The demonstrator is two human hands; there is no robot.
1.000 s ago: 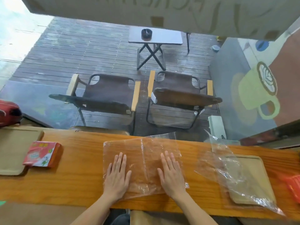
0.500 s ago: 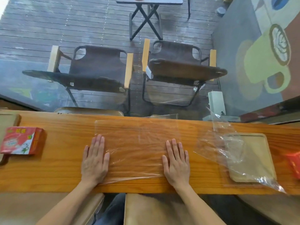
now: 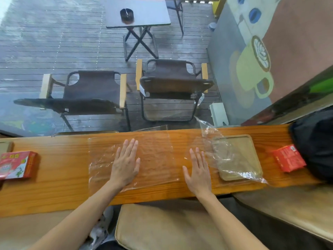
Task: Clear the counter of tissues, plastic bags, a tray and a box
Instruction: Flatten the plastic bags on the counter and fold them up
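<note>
Here, from left to right along the wooden counter [image 3: 54, 192]: a red tissue pack [image 3: 17, 165] lies at the nine o'clock end, just beside the corner of a tan tray [image 3: 5, 146] that is mostly out of frame. At centre a clear plastic bag [image 3: 155, 156] is spread flat on the wood; the left hand [image 3: 126, 164], fingers straight and close together, presses palm-down on the middle of it. The right hand [image 3: 198, 171], fingers straight and slightly spread, rests flat on bare wood just off the bag's three o'clock edge, its fingertips near a second, crumpled plastic bag [image 3: 212, 139] draped over a wooden tray [image 3: 252, 147]. Toward three o'clock lies a red box [image 3: 288, 157], touching a black bag [image 3: 317, 141].

Handling, as judged: both plastic bags look very light, limp and slippery, and they cling to the wood; a pinch at a free corner or edge, or gathering the film into the palm, seems the surest hold. The tray appears stiff and light, best taken by its raised rim once the film is lifted off. The box and tissue pack look light and firm enough to grasp across their sides.

Compared with half a second ago, the left hand has moved from the bag's nine o'clock edge to its middle, and the right hand has slid off the bag toward three o'clock. The flat bag lies smoother.
</note>
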